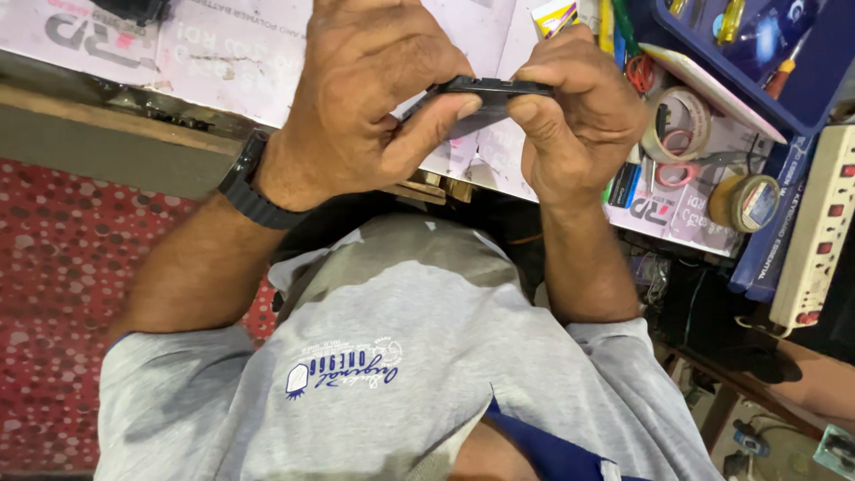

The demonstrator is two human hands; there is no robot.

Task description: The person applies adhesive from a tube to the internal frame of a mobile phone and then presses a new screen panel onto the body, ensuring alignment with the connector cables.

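Observation:
Both my hands are raised over a worktable (pixel 223 62) and grip a thin dark phone-like device (pixel 499 86), seen edge-on. My left hand (pixel 374 89), with a black watch on the wrist, pinches the device's left end between thumb and fingers. My right hand (pixel 579 116) clamps the right end, thumb underneath and fingers curled over the top. Most of the device is hidden by my fingers. My grey shirt fills the lower part of the view.
Two tape rolls (pixel 677 125) (pixel 744 202) lie right of my right hand. A blue tray (pixel 802 98) with screwdrivers sits at top right, a white power strip (pixel 815 232) below it. Another person's arm (pixel 819 379) shows at lower right. Red dotted floor (pixel 53 294) lies left.

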